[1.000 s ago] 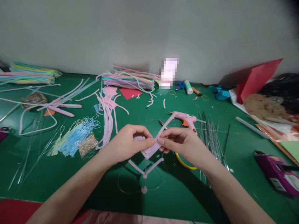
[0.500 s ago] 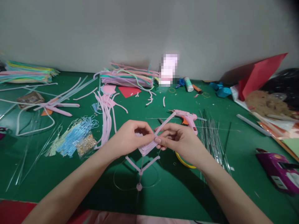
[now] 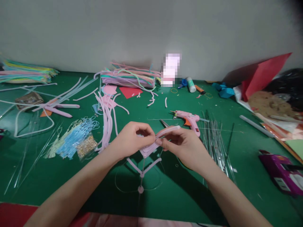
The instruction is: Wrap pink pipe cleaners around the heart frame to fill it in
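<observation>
Lilac piece [image 3: 148,150], pinched by left hand [image 3: 133,138], right hand [image 3: 183,142] too; loose strip [image 3: 169,129] now tipped lower

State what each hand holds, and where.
The left hand and right hand pinch the lilac folded piece near its upper right corner in view, beside a loose strip end.

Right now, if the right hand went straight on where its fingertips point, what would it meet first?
The right hand points leftward, so probably the lilac fuzzy piece in its grip, then the left hand; exact depth is unclear from one view.
</observation>
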Demonstrator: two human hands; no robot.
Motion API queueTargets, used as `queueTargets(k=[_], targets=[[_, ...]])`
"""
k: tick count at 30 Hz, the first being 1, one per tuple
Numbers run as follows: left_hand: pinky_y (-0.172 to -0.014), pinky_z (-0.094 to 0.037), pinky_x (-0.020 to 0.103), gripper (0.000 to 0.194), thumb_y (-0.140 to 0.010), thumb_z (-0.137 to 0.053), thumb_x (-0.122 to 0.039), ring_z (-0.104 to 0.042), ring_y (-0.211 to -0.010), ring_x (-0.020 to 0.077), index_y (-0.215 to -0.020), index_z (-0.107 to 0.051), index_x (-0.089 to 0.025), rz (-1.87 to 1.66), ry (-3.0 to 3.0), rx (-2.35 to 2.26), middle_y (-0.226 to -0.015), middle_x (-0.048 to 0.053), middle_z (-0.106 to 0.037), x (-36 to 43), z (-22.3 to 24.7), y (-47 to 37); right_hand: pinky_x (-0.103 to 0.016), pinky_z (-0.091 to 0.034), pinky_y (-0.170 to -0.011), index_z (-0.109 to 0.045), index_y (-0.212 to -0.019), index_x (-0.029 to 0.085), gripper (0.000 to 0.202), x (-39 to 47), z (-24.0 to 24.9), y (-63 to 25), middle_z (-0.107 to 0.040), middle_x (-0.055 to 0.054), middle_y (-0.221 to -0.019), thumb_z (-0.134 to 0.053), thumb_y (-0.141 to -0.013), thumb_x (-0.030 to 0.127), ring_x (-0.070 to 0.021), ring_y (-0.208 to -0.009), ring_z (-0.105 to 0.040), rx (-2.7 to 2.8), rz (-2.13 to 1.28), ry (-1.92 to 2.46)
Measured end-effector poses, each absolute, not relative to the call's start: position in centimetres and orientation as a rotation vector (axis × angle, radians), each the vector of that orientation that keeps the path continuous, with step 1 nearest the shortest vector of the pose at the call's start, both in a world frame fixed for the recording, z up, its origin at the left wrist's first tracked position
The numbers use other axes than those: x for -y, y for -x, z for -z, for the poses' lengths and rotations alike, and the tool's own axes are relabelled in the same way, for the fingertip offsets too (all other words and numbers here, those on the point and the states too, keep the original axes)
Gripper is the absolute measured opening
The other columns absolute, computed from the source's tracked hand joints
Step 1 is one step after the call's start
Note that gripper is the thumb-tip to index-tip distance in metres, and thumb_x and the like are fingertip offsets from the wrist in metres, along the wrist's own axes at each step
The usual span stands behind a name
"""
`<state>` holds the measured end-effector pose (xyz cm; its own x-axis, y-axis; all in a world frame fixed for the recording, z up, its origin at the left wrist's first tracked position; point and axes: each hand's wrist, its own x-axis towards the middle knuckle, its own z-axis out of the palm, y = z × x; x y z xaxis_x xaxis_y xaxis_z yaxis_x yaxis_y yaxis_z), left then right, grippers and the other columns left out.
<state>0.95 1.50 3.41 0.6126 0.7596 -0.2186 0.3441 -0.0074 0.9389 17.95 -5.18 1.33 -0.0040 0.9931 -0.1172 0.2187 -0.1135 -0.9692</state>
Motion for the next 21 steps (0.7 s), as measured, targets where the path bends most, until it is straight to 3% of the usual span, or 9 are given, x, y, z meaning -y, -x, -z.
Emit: queueTargets(k=[4, 9, 17, 21], targets=[[-0.051, -0.035, 0.017, 0.010, -0.073, -0.062, -0.021, -0.047, -0.057, 0.0068, -0.066, -0.067, -0.015, -0.416, -1.607, -0.941, -0.061, -0.005, -0.059, -1.5, -3.5, -0.9, -0.032, -0.054, -0.067, -0.069, -0.083, 0.025, 0.004, 5.6, -1.9, -17.7, -0.072, -0.002, -0.087, -0.067, -0.080, 0.022, -0.0178, -0.078, -0.067, 1.466, -1.001, 1.501], [-0.053, -0.036, 0.017, 0.010, -0.073, -0.061, -0.020, -0.048, -0.058, 0.0072, -0.066, -0.067, -0.015, -0.424, -1.618, -0.951, -0.062, -0.004, -0.060, -1.4, -3.5, -0.8, -0.029, -0.053, -0.066, -0.066, -0.086, 0.022, 0.007, 6.1, -2.4, -17.5, -0.071, -0.002, -0.084, -0.062, -0.084, 0.017, -0.0163, -0.076, -0.066, 1.732, -0.618, 1.481], [-0.059, -0.041, 0.020, 0.011, -0.072, -0.061, -0.022, -0.054, -0.064, 0.0116, -0.068, -0.067, -0.015, -0.447, -1.642, -1.003, -0.066, -0.002, -0.063, -1.6, -3.3, -0.7, -0.039, -0.057, -0.079, -0.067, -0.103, 0.009, 0.022, 8.0, -1.6, -15.8, -0.070, -0.017, -0.103, -0.056, -0.084, 0.009, -0.0263, -0.093, -0.066, 2.032, 0.118, 1.412], [-0.060, -0.042, 0.020, 0.012, -0.073, -0.061, -0.025, -0.055, -0.063, 0.0120, -0.068, -0.067, -0.015, -0.418, -1.654, -0.990, -0.066, -0.001, -0.063, -1.7, -3.3, -0.5, -0.046, -0.053, -0.092, -0.064, -0.116, 0.009, 0.037, 8.9, -2.1, -15.9, -0.066, -0.018, -0.118, -0.052, -0.081, 0.006, -0.0301, -0.109, -0.061, 2.097, 0.025, 1.429]])
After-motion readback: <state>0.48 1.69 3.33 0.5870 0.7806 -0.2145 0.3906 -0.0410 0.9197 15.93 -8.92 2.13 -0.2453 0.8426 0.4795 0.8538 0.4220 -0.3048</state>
